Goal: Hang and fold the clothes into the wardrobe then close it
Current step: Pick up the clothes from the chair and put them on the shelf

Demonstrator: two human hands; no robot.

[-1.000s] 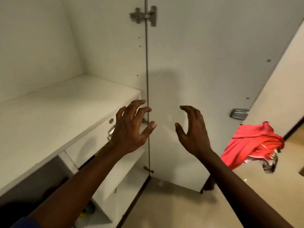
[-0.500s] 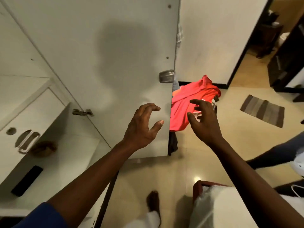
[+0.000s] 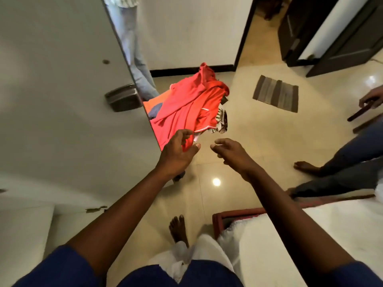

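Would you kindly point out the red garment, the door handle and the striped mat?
red garment (image 3: 186, 104), head view, middle of the cloth.
door handle (image 3: 122, 97), head view, metal face.
striped mat (image 3: 275, 93), head view, centre.

The left hand (image 3: 178, 154) and right hand (image 3: 232, 155) now reach beyond the wardrobe door (image 3: 62, 112), close to the red shirt (image 3: 186, 108).

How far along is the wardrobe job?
Done: nothing visible. In hand: nothing; left hand and right hand reach open toward the red shirt atop the clothes pile. Left: hang and fold the pile, then shut the wardrobe door, which stands open.
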